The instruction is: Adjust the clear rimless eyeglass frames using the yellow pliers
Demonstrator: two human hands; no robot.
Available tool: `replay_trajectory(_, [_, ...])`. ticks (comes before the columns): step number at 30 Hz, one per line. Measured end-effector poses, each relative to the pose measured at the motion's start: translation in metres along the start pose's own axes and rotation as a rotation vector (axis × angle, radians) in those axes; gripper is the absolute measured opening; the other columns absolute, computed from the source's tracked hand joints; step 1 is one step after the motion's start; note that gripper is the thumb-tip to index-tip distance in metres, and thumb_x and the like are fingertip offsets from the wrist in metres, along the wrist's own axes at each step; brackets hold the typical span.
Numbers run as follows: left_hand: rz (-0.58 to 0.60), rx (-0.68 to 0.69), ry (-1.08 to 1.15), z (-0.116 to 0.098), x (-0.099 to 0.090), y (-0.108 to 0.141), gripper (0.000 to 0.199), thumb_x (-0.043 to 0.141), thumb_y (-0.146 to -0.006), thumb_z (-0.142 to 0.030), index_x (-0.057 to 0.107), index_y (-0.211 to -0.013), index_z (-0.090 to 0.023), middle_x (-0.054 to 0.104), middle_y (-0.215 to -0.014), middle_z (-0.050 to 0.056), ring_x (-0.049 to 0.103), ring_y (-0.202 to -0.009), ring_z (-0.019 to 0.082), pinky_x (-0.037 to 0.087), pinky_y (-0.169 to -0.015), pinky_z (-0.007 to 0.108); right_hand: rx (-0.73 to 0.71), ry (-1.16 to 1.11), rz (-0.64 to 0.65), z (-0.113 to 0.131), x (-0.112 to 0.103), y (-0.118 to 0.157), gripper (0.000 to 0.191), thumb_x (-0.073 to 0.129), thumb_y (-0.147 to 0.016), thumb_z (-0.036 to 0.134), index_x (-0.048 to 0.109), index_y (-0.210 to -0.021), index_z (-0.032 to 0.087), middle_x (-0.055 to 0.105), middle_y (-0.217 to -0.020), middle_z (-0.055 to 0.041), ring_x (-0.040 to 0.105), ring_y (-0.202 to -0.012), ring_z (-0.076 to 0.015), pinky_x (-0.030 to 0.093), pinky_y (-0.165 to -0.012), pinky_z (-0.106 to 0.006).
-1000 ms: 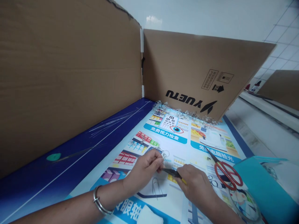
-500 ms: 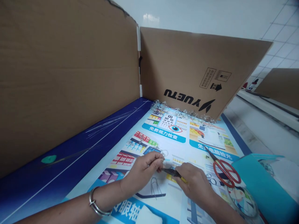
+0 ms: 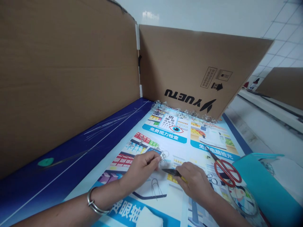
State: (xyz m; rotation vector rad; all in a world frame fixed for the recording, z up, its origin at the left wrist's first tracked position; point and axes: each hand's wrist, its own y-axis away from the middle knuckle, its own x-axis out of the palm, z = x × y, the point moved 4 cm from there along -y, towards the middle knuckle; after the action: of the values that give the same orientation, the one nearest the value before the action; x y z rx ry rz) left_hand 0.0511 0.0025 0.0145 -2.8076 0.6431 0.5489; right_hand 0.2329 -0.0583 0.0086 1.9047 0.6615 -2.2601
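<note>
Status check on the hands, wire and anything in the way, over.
Left hand pinching thin wire. Right hand holding pliers, tip close to left hand. Nothing seen blocking the tip; scissors lie off to the right.

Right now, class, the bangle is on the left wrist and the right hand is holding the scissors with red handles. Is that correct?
Not quite: the right hand is holding pliers, not the scissors. The red-handled scissors lie apart from it, to its right, as the head view shows. The bangle is indeed on the left wrist.
</note>
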Motion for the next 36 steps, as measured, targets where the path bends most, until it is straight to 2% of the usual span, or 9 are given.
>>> replay_trajectory(5, [0.034, -0.069, 0.052, 0.005, 0.004, -0.002, 0.025, 0.043, -0.087, -0.031, 0.056, -0.071, -0.018, 0.061, -0.059, -0.002, 0.053, -0.055, 0.012, 0.040, -0.055, 0.021, -0.004, -0.040, -0.059, -0.003, 0.000, 0.000, 0.012, 0.051, -0.085, 0.028, 0.057, -0.086, 0.019, 0.057, -0.076, -0.0042, 0.051, -0.073, -0.0164, 0.038, -0.064, -0.027])
replay_trajectory(9, [0.143, -0.162, 0.185, 0.008, 0.013, -0.002, 0.024, 0.045, -0.085, -0.034, 0.053, -0.071, -0.016, 0.063, -0.060, 0.000, 0.050, -0.046, 0.010, 0.040, -0.047, 0.019, -0.003, -0.066, -0.143, -0.004, -0.004, 0.001, 0.013, 0.051, -0.084, 0.026, 0.057, -0.092, 0.018, 0.057, -0.079, -0.0051, 0.050, -0.076, -0.0171, 0.039, -0.068, -0.028])
replay_trajectory(13, [0.234, -0.203, 0.250, 0.007, 0.020, 0.000, 0.025, 0.046, -0.084, -0.036, 0.052, -0.071, -0.015, 0.063, -0.061, 0.000, 0.046, -0.039, 0.007, 0.035, -0.040, 0.017, -0.082, 0.015, -0.189, 0.004, -0.009, 0.001, 0.015, 0.050, -0.085, 0.024, 0.058, -0.094, 0.016, 0.057, -0.080, -0.0063, 0.050, -0.079, -0.0184, 0.038, -0.074, -0.033])
replay_trajectory(17, [0.278, -0.252, 0.377, 0.008, 0.023, 0.001, 0.026, 0.045, -0.084, -0.037, 0.049, -0.072, -0.015, 0.064, -0.059, 0.001, 0.051, -0.039, 0.007, 0.032, -0.038, 0.015, -0.168, 0.116, -0.187, 0.011, -0.010, -0.001, 0.017, 0.049, -0.085, 0.024, 0.059, -0.096, 0.016, 0.057, -0.080, -0.0070, 0.049, -0.078, -0.0195, 0.038, -0.074, -0.035])
replay_trajectory(22, [0.300, -0.283, 0.463, 0.011, 0.026, 0.001, 0.024, 0.046, -0.084, -0.037, 0.046, -0.073, -0.015, 0.065, -0.058, 0.002, 0.054, -0.040, 0.008, 0.032, -0.035, 0.014, -0.257, 0.262, -0.196, 0.015, -0.011, 0.000, 0.018, 0.051, -0.083, 0.018, 0.059, -0.099, 0.014, 0.057, -0.079, -0.0068, 0.047, -0.074, -0.0190, 0.037, -0.069, -0.035])
replay_trajectory(27, [0.310, -0.296, 0.410, 0.015, 0.026, 0.002, 0.027, 0.044, -0.086, -0.039, 0.045, -0.073, -0.016, 0.062, -0.054, 0.000, 0.052, -0.035, 0.008, 0.031, -0.031, 0.013, -0.369, 0.370, -0.210, 0.023, -0.016, 0.002, 0.021, 0.050, -0.083, 0.013, 0.057, -0.103, 0.012, 0.058, -0.083, -0.0082, 0.048, -0.076, -0.0201, 0.037, -0.069, -0.037])
replay_trajectory(36, [0.308, -0.307, 0.375, 0.020, 0.028, 0.001, 0.028, 0.042, -0.086, -0.041, 0.044, -0.073, -0.017, 0.059, -0.050, -0.001, 0.049, -0.032, 0.008, 0.033, -0.031, 0.014, -0.388, 0.420, -0.221, 0.031, -0.020, 0.001, 0.021, 0.047, -0.085, 0.012, 0.059, -0.103, 0.012, 0.058, -0.082, -0.0094, 0.049, -0.076, -0.0201, 0.036, -0.066, -0.036])
